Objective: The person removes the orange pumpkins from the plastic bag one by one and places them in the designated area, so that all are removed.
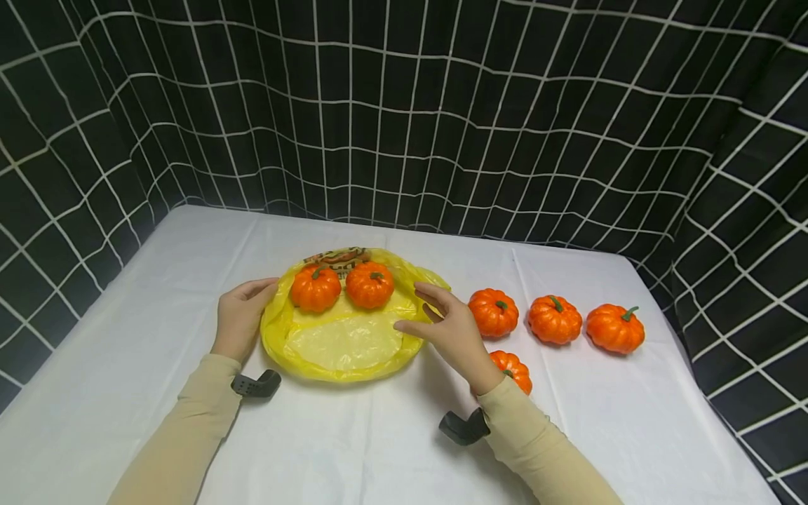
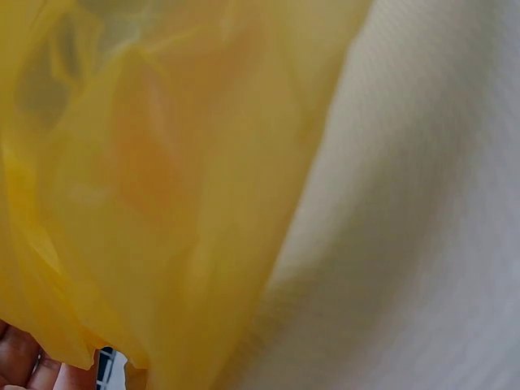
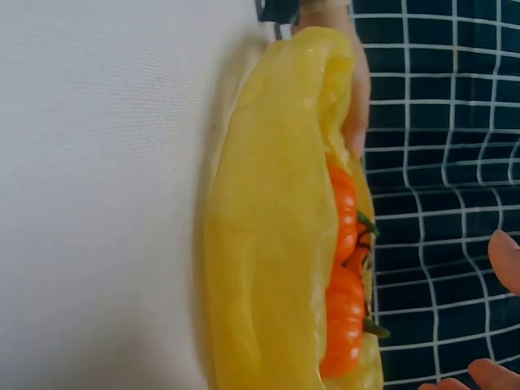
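A yellow plastic bag (image 1: 344, 344) lies spread open on the white table, its rim standing up around two orange mini pumpkins, the left one (image 1: 315, 288) and the right one (image 1: 369, 285). At the bag's left side my left hand (image 1: 243, 315) grips the rim; in the left wrist view only its fingers (image 2: 24, 357) show beside the yellow film. My right hand (image 1: 451, 330) hovers at the right rim, thumb and fingers spread apart and holding nothing. From the right wrist view, both pumpkins (image 3: 345, 321) show behind the bag's near wall (image 3: 268, 211).
Right of the bag, three more pumpkins stand in a row: a left one (image 1: 494, 313), a middle one (image 1: 555, 319) and a right one (image 1: 615, 328). Another pumpkin (image 1: 513, 372) is partly hidden by my right forearm. A black gridded curtain (image 1: 404, 105) surrounds the white-covered table (image 1: 353, 435).
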Available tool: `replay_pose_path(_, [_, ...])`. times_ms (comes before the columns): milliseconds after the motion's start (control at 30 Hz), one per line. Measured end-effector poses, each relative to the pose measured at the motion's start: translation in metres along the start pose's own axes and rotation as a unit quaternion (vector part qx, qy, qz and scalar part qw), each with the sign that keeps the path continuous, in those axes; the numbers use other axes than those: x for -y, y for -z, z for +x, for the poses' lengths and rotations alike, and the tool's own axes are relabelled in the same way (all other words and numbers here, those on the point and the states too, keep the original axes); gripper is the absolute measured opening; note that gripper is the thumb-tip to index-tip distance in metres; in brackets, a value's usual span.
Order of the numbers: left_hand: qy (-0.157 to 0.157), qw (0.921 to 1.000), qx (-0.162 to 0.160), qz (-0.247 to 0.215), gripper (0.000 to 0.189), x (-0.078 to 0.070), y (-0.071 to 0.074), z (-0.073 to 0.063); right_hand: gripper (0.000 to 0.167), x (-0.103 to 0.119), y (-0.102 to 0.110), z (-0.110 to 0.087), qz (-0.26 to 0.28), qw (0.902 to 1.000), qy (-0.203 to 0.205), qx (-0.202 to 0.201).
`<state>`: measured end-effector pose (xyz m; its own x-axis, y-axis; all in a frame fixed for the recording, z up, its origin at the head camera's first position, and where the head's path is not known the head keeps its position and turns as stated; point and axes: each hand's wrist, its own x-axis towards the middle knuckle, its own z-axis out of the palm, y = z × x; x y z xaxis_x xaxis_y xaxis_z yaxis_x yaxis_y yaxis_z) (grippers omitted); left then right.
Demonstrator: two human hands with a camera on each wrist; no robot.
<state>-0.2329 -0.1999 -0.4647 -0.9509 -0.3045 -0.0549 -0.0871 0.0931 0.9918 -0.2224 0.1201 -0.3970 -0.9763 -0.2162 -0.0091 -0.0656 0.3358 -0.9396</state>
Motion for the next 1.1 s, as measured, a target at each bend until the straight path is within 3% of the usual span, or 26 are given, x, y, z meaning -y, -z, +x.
replay_pose_path(533, [-0.001, 1.0, -0.002, -0.005, 0.041, 0.001, -0.002, 0.001, 0.072, -0.002, -0.037, 0.035, -0.011, 0.9993, 0.004, -0.036])
replay_pose_path(1100, [-0.003, 1.0, -0.001, 0.002, 0.041, 0.001, -0.001, 0.0, 0.075, -0.014, -0.058, 0.059, -0.021, 0.9967, -0.029, -0.072])
